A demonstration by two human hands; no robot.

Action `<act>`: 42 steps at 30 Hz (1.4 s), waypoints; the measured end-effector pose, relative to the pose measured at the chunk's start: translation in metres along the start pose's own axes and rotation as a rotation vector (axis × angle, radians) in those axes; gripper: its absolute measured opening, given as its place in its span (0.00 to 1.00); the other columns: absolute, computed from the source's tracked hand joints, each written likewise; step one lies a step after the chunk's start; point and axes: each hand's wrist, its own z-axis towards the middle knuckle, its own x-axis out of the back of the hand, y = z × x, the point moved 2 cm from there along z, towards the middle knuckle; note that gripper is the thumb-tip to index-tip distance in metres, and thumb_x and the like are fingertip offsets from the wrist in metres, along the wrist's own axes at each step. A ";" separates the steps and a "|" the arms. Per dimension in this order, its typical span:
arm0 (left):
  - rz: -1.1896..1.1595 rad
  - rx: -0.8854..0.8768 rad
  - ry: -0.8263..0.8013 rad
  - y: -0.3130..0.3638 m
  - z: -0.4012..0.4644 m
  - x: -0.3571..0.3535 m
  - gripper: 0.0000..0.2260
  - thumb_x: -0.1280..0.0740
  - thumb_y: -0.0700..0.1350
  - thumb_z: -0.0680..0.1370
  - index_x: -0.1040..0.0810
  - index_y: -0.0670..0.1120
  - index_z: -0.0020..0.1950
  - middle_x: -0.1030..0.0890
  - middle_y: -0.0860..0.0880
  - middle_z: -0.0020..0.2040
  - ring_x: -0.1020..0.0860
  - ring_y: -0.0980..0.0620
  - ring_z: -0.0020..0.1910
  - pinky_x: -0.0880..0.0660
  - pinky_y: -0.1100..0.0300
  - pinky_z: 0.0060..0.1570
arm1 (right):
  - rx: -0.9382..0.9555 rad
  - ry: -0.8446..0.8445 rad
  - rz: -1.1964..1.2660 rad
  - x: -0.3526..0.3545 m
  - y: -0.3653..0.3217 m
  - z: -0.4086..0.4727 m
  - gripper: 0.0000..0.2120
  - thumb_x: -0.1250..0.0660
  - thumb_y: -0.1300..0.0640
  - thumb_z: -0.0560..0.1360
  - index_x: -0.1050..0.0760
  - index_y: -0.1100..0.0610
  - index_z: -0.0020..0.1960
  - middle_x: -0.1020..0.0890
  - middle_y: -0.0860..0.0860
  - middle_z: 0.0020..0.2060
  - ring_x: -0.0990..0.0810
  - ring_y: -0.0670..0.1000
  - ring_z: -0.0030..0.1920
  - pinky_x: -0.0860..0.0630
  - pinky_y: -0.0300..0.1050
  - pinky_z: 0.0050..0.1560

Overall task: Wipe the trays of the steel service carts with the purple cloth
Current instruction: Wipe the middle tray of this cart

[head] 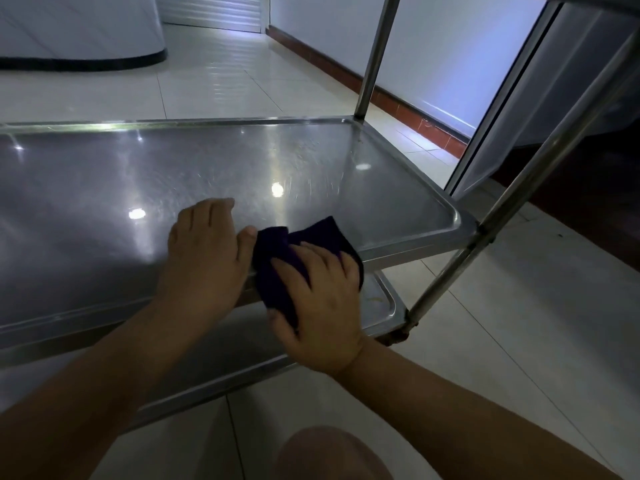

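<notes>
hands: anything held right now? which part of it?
The right hand holds the purple cloth, fingers spread over its near side at the tray's front edge. The left hand holds nothing and rests flat on the tray.

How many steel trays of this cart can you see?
2: the middle tray under the hands, and the lower tray beneath it, mostly hidden. A top shelf may sit above, out of view.
</notes>
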 end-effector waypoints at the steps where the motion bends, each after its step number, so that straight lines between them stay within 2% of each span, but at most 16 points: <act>1: -0.009 0.016 -0.004 0.000 0.000 0.000 0.22 0.44 0.49 0.81 0.35 0.40 0.72 0.32 0.41 0.70 0.38 0.43 0.70 0.41 0.49 0.69 | 0.070 -0.021 -0.033 -0.004 -0.004 -0.001 0.25 0.35 0.45 0.71 0.30 0.53 0.65 0.23 0.56 0.61 0.27 0.57 0.63 0.37 0.57 0.63; 5: 0.035 0.064 -0.043 0.000 0.002 0.000 0.21 0.45 0.48 0.82 0.37 0.41 0.73 0.33 0.41 0.71 0.39 0.43 0.71 0.42 0.50 0.70 | 0.289 0.031 -0.185 -0.007 0.024 0.001 0.25 0.34 0.46 0.75 0.35 0.52 0.68 0.20 0.57 0.59 0.25 0.57 0.61 0.30 0.57 0.59; 8: 0.075 0.085 -0.088 0.002 0.003 0.002 0.21 0.44 0.48 0.82 0.37 0.43 0.74 0.34 0.42 0.72 0.40 0.43 0.71 0.42 0.49 0.70 | 0.342 0.091 -0.222 0.002 0.066 0.000 0.25 0.31 0.48 0.74 0.33 0.52 0.67 0.19 0.57 0.57 0.23 0.56 0.59 0.27 0.55 0.56; 11: 0.128 0.067 -0.118 0.003 0.004 0.000 0.20 0.43 0.46 0.82 0.34 0.42 0.72 0.31 0.41 0.70 0.37 0.41 0.70 0.41 0.48 0.69 | 0.328 0.121 -0.261 0.016 0.112 -0.007 0.26 0.29 0.47 0.73 0.33 0.53 0.66 0.20 0.58 0.57 0.25 0.57 0.58 0.27 0.56 0.56; 14: 0.175 0.022 -0.125 -0.003 0.006 -0.005 0.17 0.43 0.47 0.81 0.28 0.41 0.67 0.26 0.41 0.65 0.32 0.40 0.66 0.36 0.46 0.67 | 0.282 0.083 -0.300 0.033 0.159 -0.014 0.26 0.32 0.44 0.74 0.33 0.54 0.66 0.20 0.59 0.56 0.25 0.58 0.58 0.27 0.57 0.56; 16: 0.206 -0.007 -0.121 -0.006 0.008 -0.007 0.15 0.43 0.49 0.81 0.23 0.43 0.59 0.21 0.42 0.57 0.27 0.41 0.59 0.32 0.45 0.63 | 0.261 0.030 -0.342 0.048 0.188 -0.018 0.24 0.36 0.41 0.77 0.34 0.55 0.66 0.20 0.61 0.56 0.25 0.58 0.57 0.26 0.57 0.56; 18: 0.220 -0.021 -0.126 -0.008 0.009 -0.008 0.14 0.45 0.50 0.80 0.23 0.44 0.50 0.20 0.44 0.50 0.25 0.43 0.52 0.30 0.46 0.59 | 0.229 -0.006 -0.395 0.067 0.214 -0.020 0.24 0.39 0.41 0.78 0.34 0.56 0.66 0.21 0.62 0.56 0.25 0.60 0.56 0.25 0.58 0.55; 19: 0.214 -0.020 -0.129 -0.008 0.009 -0.008 0.14 0.45 0.50 0.80 0.23 0.44 0.49 0.20 0.44 0.49 0.25 0.43 0.52 0.29 0.46 0.58 | 0.207 -0.023 -0.418 0.074 0.223 -0.021 0.25 0.38 0.42 0.77 0.34 0.57 0.66 0.22 0.62 0.57 0.24 0.61 0.55 0.25 0.59 0.54; 21: 0.189 -0.020 -0.123 -0.007 0.007 -0.008 0.14 0.45 0.49 0.81 0.23 0.44 0.54 0.21 0.44 0.53 0.27 0.43 0.56 0.31 0.47 0.60 | 0.152 -0.036 -0.440 0.082 0.229 -0.023 0.26 0.37 0.44 0.74 0.34 0.59 0.66 0.24 0.62 0.58 0.24 0.62 0.55 0.25 0.60 0.54; 25: 0.042 -0.025 -0.033 -0.004 -0.001 0.000 0.14 0.43 0.42 0.81 0.25 0.44 0.65 0.24 0.44 0.62 0.33 0.45 0.65 0.36 0.51 0.65 | -0.017 -0.033 -0.358 0.076 0.208 -0.025 0.25 0.38 0.45 0.74 0.32 0.58 0.65 0.23 0.63 0.58 0.27 0.62 0.57 0.30 0.62 0.60; 29: -0.077 -0.047 0.040 0.002 -0.008 0.008 0.15 0.42 0.37 0.81 0.26 0.43 0.66 0.25 0.44 0.64 0.32 0.47 0.66 0.37 0.55 0.66 | 0.010 -0.075 -0.376 0.065 0.176 -0.020 0.25 0.38 0.44 0.74 0.33 0.56 0.65 0.21 0.63 0.57 0.25 0.62 0.58 0.31 0.62 0.60; 32: -0.056 -0.127 0.064 0.001 -0.012 0.015 0.13 0.38 0.35 0.79 0.23 0.42 0.62 0.22 0.42 0.60 0.27 0.43 0.62 0.33 0.52 0.64 | 0.044 -0.051 -0.344 0.046 0.136 -0.012 0.25 0.36 0.44 0.73 0.32 0.54 0.66 0.20 0.62 0.56 0.23 0.62 0.57 0.29 0.60 0.58; 36: 0.147 -0.279 0.044 -0.024 -0.023 0.032 0.15 0.27 0.31 0.66 0.18 0.40 0.52 0.17 0.41 0.47 0.20 0.39 0.46 0.25 0.45 0.53 | 0.109 0.005 -0.291 0.026 0.078 -0.005 0.26 0.33 0.46 0.72 0.33 0.53 0.67 0.20 0.60 0.57 0.27 0.58 0.59 0.30 0.58 0.58; 38: 0.186 -0.275 0.066 -0.048 -0.032 0.047 0.17 0.24 0.30 0.62 0.18 0.38 0.49 0.17 0.40 0.44 0.19 0.38 0.43 0.24 0.43 0.49 | 0.129 0.006 -0.277 0.015 0.048 -0.001 0.27 0.30 0.48 0.71 0.33 0.53 0.68 0.21 0.60 0.57 0.27 0.57 0.59 0.29 0.59 0.58; 40: 0.218 -0.235 0.109 -0.074 -0.044 0.066 0.17 0.24 0.29 0.62 0.18 0.38 0.50 0.17 0.39 0.44 0.19 0.37 0.43 0.24 0.42 0.48 | 0.145 0.009 -0.255 0.005 0.017 0.004 0.28 0.28 0.49 0.70 0.33 0.53 0.67 0.20 0.59 0.57 0.26 0.57 0.59 0.29 0.58 0.58; 42: 0.244 -0.174 0.152 -0.101 -0.055 0.085 0.17 0.25 0.30 0.63 0.18 0.38 0.50 0.17 0.38 0.45 0.19 0.37 0.44 0.24 0.41 0.48 | 0.182 0.042 -0.234 -0.003 -0.017 0.011 0.26 0.30 0.49 0.71 0.32 0.53 0.67 0.20 0.59 0.56 0.26 0.57 0.58 0.31 0.57 0.58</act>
